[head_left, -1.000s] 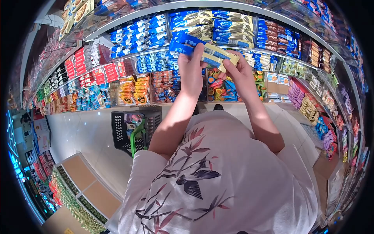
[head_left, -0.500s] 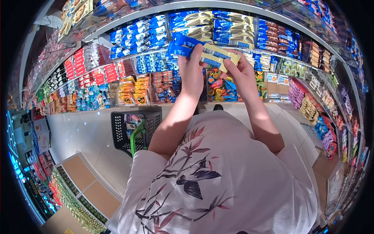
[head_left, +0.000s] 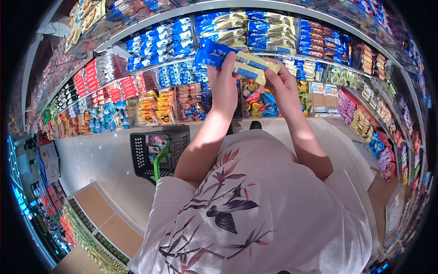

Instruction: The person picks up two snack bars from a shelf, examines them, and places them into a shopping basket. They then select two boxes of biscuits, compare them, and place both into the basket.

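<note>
Two long blue and cream snack packets lie side by side across both hands, in front of the upper shelf. My left hand is closed on their blue left ends, thumb on top. My right hand pinches the cream right ends between thumb and fingers. Printed labels face up on both packets. Behind them, stacked blue and cream packets fill a shelf section.
Below my left forearm, a dark basket with a green handle holds some packets. Curved shelves carry orange packets, red packets and purple packets. A cardboard-topped display stands at lower left.
The packets and both hands have shifted very slightly, with the grip unchanged. The shelves appear slightly shifted to the left in the view.
</note>
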### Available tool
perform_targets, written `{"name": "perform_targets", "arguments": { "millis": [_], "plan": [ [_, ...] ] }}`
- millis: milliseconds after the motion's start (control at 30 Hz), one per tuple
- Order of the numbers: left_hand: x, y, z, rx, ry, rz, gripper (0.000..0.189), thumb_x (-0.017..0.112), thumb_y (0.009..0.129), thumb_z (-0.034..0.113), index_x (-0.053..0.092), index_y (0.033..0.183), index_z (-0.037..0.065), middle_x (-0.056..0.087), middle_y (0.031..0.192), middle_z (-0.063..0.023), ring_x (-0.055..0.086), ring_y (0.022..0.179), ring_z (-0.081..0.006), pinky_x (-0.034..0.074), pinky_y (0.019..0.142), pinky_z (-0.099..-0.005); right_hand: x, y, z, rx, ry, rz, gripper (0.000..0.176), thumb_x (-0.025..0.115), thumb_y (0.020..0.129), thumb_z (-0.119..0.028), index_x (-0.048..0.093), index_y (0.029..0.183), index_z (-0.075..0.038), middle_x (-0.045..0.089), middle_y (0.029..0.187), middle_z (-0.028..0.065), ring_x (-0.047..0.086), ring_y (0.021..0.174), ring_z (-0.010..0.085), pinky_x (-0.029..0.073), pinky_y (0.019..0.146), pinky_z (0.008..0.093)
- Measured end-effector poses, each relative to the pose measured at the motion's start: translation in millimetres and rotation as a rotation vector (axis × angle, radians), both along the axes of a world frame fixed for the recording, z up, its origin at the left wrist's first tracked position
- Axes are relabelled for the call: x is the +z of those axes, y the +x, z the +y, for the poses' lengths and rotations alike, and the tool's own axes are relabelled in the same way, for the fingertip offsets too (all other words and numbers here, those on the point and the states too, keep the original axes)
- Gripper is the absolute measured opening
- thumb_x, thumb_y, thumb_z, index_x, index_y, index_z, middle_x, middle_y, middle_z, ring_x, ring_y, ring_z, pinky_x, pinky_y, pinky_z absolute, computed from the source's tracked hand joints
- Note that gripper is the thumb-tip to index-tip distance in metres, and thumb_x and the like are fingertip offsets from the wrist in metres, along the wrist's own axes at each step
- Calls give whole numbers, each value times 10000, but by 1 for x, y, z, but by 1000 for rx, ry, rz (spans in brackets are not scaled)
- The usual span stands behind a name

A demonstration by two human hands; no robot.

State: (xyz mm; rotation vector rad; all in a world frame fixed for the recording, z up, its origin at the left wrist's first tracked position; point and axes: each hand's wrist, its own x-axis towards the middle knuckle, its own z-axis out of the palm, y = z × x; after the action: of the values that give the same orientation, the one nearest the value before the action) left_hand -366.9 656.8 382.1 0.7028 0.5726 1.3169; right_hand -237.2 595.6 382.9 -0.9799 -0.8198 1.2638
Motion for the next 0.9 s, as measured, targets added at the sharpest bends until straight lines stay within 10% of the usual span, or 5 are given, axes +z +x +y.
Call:
{"name": "perform_targets", "arguments": {
  "millis": [467, 900],
  "plan": [
    [-2, -2, -2, 6, -8, -25, 187, 559, 926, 117, 543, 1107, 72, 637, 1046, -89, 627, 969, -182, 498, 806, -334, 8, -6, -4, -34, 71, -62, 329, 545, 934, -105, 469, 1234, 4, 624, 943, 104, 607, 667, 118, 477, 613, 226],
    [12, -5, -5, -23, -55, -69, 98, 616, 901, 146, 543, 952, 105, 530, 762, 40, 406, 529, -39, 293, 447, -206, 15, 1, 2, -96, 134, -112, 346, 581, 917, -82, 467, 1237, -16, 631, 940, 51, 557, 654, 68, 485, 612, 207]
  ]
}}
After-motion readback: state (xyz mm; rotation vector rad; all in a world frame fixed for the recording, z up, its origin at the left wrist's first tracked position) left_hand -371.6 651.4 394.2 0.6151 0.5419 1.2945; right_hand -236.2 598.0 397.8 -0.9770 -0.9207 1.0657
